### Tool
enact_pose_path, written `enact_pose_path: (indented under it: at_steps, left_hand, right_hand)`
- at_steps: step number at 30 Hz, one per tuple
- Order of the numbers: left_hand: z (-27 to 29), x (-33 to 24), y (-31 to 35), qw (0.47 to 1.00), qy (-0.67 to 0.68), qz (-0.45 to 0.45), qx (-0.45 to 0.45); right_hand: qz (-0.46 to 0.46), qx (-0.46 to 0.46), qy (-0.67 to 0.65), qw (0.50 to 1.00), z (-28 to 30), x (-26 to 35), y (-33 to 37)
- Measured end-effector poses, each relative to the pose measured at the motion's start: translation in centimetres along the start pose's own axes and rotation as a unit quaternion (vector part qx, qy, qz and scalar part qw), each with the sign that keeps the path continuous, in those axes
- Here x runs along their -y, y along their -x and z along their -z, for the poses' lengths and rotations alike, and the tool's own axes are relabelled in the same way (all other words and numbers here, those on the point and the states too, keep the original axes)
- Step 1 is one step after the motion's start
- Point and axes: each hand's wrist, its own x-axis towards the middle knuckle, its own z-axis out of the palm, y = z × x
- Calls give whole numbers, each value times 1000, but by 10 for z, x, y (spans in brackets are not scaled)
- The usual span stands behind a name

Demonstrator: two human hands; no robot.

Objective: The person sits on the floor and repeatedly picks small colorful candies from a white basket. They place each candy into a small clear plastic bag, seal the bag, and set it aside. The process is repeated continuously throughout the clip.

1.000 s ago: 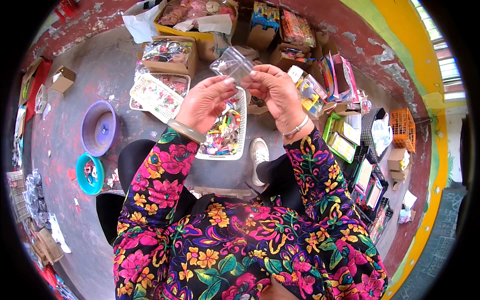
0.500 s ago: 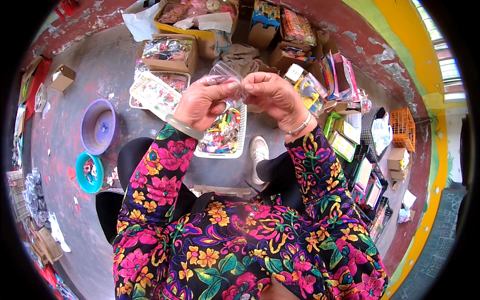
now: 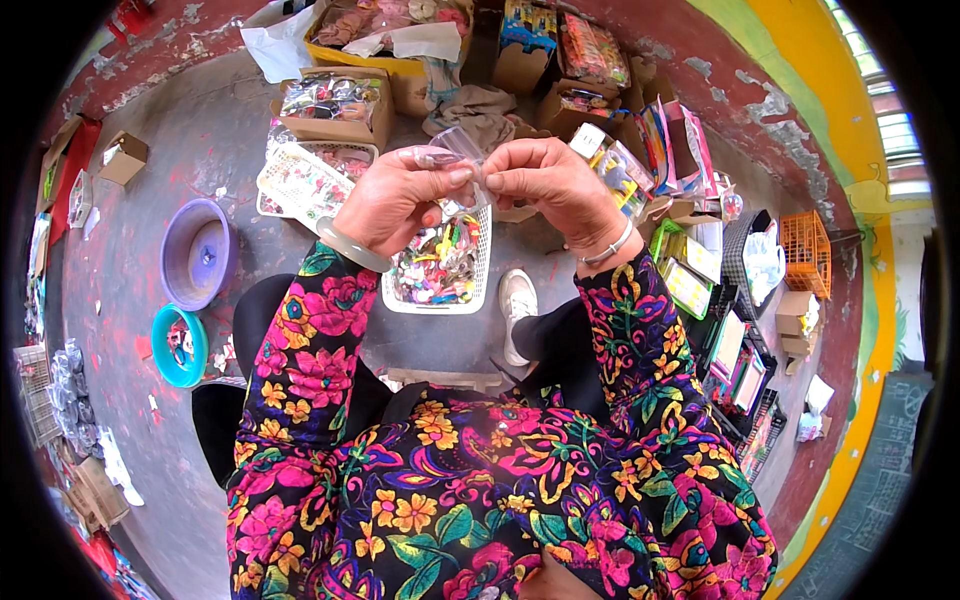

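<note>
A small clear plastic bag (image 3: pixel 459 141) is held up between my two hands, over the far end of a white basket. My left hand (image 3: pixel 395 200) is closed, with the bag pinched at the thumb and fingers; a small shiny thing (image 3: pixel 440 158) shows at its fingertips, too small to name. From the other side my right hand (image 3: pixel 555 188) pinches the bag's edge between thumb and forefinger. Below the hands, the white basket (image 3: pixel 486 262) holds a heap of small colourful pieces (image 3: pixel 437 268). Whether anything is inside the bag I cannot tell.
White trays (image 3: pixel 300 185) with small pieces lie beyond my left hand, before a cardboard box (image 3: pixel 372 122) of packaged goods. Purple (image 3: pixel 168 250) and turquoise (image 3: pixel 158 345) basins stand at the left. Packs, a green basket (image 3: pixel 660 240) and an orange crate (image 3: pixel 806 255) line the right.
Both hands have drawn slightly apart, the left moving leftward and the right to the right. The bag stays pinched between them.
</note>
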Motion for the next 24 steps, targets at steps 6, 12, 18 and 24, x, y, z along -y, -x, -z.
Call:
enact_pose_path:
  at_steps: [6,12,18,24]
  left_hand:
    - [17,5,-5,997,-59,-25,43]
    - [-7,8,-8,994,44,-6,-100]
    - [3,28,-19,948,-121,-209,-208]
    - [1,35,-18,976,-145,-131,-94]
  right_hand:
    - [38,-18,39,998,-11,-4,-1]
    - [3,-98,46,994,-6,-3,-8]
    - [74,-207,130,967,-6,-14,-14]
    - [126,-202,278,931,-11,-20,-17]
